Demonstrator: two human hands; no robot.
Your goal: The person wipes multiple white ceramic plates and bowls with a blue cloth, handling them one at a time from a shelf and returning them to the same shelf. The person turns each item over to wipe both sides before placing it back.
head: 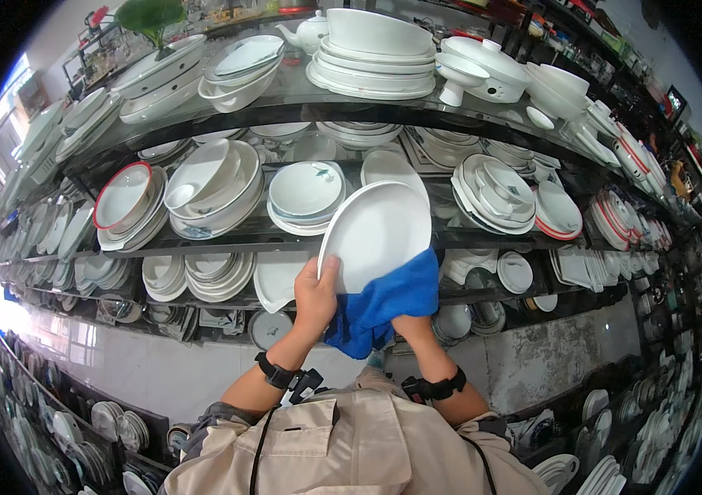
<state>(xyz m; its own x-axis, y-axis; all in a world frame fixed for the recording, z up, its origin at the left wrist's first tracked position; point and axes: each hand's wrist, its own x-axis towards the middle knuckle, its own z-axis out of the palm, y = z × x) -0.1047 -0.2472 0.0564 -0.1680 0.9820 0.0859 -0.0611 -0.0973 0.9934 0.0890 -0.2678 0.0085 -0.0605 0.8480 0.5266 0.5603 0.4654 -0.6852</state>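
Observation:
A large white oval plate is held up before me, in front of the middle shelf. My left hand grips its lower left rim, with the thumb on the face of the plate. A blue cloth covers the plate's lower right edge and hangs below it. My right hand is mostly hidden under the cloth and presses it against the plate. Behind the plate, another white oval dish stands on the shelf. To the left is a stack topped by a white bowl with a painted motif.
The glass upper shelf holds stacked plates under a large white bowl, a white teapot and a lidded tureen. A red-rimmed bowl stands at the left. Lower shelves carry more dishes, and further racks of crockery stand behind me.

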